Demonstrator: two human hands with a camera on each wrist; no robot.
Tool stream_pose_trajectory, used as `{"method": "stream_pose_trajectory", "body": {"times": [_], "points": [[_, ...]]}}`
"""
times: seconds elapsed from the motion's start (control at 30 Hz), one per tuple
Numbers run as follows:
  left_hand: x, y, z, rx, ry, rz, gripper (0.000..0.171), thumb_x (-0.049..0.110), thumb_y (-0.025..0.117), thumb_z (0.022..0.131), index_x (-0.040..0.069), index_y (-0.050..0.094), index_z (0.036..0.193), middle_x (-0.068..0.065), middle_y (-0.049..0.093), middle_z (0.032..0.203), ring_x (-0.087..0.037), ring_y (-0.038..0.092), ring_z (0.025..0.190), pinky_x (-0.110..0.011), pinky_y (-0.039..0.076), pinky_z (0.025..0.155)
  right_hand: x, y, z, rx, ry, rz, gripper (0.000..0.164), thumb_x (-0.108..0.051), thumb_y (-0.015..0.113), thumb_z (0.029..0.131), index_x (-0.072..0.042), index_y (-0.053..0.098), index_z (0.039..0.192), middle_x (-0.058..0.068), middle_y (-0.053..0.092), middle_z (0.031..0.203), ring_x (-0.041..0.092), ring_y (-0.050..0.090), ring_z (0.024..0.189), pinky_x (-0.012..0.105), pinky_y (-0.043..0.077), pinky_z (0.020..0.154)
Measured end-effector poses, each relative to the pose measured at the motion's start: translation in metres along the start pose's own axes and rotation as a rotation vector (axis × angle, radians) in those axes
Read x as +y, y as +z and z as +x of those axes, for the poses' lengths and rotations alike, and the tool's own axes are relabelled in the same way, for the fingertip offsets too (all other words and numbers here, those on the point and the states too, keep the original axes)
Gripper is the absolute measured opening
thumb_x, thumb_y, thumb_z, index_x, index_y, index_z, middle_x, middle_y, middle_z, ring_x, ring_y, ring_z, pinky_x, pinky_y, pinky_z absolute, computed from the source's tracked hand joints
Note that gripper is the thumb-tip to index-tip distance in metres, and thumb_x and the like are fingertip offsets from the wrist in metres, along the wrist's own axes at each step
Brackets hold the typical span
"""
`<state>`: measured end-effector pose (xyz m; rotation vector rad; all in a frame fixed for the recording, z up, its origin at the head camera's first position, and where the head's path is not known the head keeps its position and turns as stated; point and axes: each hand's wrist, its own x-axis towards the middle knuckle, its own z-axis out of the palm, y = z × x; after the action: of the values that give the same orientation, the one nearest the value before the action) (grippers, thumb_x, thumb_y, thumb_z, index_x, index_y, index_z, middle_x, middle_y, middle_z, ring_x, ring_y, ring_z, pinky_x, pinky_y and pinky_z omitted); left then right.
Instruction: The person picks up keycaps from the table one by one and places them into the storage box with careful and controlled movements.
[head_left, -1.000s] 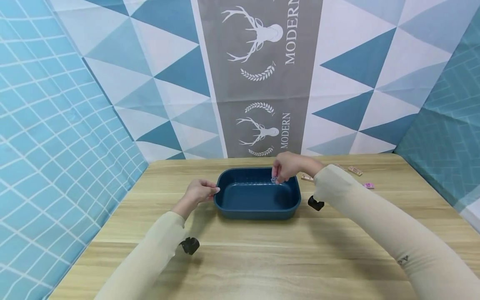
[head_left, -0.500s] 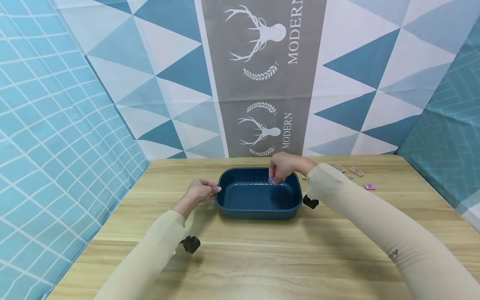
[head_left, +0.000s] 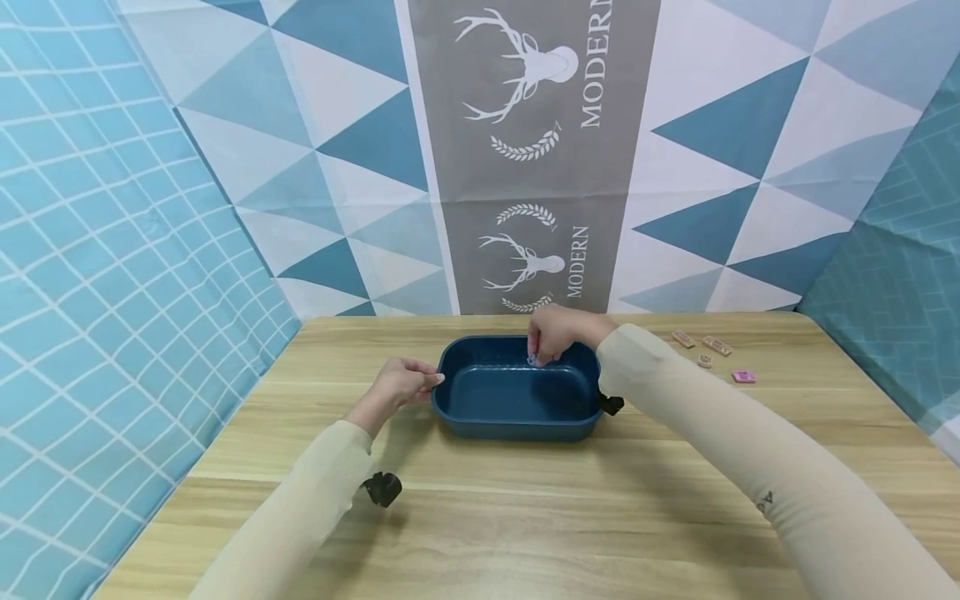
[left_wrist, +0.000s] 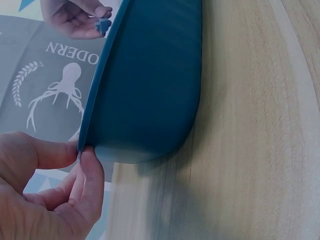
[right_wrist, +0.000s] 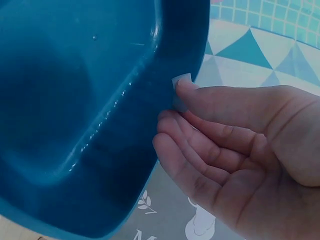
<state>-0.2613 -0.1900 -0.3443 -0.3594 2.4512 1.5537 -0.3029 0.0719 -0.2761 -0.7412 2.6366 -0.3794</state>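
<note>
A dark blue rectangular basin (head_left: 517, 429) with rounded corners stands on the wooden table. My left hand (head_left: 405, 381) pinches its left rim between thumb and fingers, as the left wrist view shows up close. Over the back right part of the basin, my right hand (head_left: 553, 333) pinches a small pale blue-grey piece (left_wrist: 103, 26) between thumb and fingertips. In the right wrist view a squarish pale edge of this piece (right_wrist: 182, 79) sticks out past the thumb; the fingers hide much of it, and I cannot tell its kind.
Right of the basin lie several small flat pieces: two long beige ones (head_left: 717, 345), a short beige one (head_left: 705, 361) and a pink one (head_left: 743, 377). A patterned cloth (head_left: 360, 167) hangs behind the table (head_left: 450, 525). Black wrist mounts (head_left: 383, 489) hang below the sleeves.
My right hand has moved a little to the left over the basin, still pinching the small piece. Its sleeve has uncovered more of the beige pieces. My left hand keeps its grip on the rim.
</note>
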Motion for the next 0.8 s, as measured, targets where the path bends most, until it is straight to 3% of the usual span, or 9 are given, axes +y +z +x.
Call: {"method": "stream_pose_trajectory", "body": {"times": [0.13,0.37,0.63,0.8], "points": [[0.0,0.0,0.0,-0.004,0.003,0.0,0.027,0.009,0.066,0.09,-0.007,0.063,0.113,-0.009,0.061,0.099,-0.011,0.06,0.078,-0.034,0.059,0.089,-0.001,0.003,0.004,-0.004,0.013,0.003,0.007,-0.005,0.074,0.081,-0.004,0.073,0.088,0.007,0.07,0.087,0.014,0.064,0.07,0.025,0.061,0.068],[-0.003,0.001,0.001,-0.002,-0.003,0.002,0.029,0.01,0.066,0.091,-0.006,0.063,0.115,-0.012,0.062,0.105,-0.011,0.061,0.08,-0.024,0.061,0.077,-0.002,0.004,0.007,-0.01,0.024,-0.025,0.009,-0.005,0.075,0.08,-0.004,0.072,0.088,0.008,0.069,0.09,0.015,0.064,0.07,0.024,0.06,0.067],[0.001,-0.001,0.002,0.002,-0.001,-0.004,0.03,0.009,0.066,0.09,-0.006,0.062,0.116,-0.011,0.062,0.105,-0.011,0.061,0.085,-0.024,0.06,0.079,-0.002,0.001,0.014,-0.029,0.064,-0.102,0.01,-0.008,0.075,0.082,-0.005,0.073,0.091,0.009,0.069,0.097,0.018,0.069,0.075,0.025,0.061,0.068],[0.0,-0.001,0.002,0.003,-0.001,-0.011,0.029,0.009,0.066,0.09,-0.006,0.063,0.115,-0.011,0.064,0.104,-0.012,0.064,0.085,-0.024,0.061,0.077,-0.002,0.002,0.018,-0.057,0.083,-0.129,0.01,-0.009,0.075,0.082,-0.006,0.073,0.091,0.008,0.071,0.092,0.015,0.067,0.075,0.024,0.06,0.069]]}}
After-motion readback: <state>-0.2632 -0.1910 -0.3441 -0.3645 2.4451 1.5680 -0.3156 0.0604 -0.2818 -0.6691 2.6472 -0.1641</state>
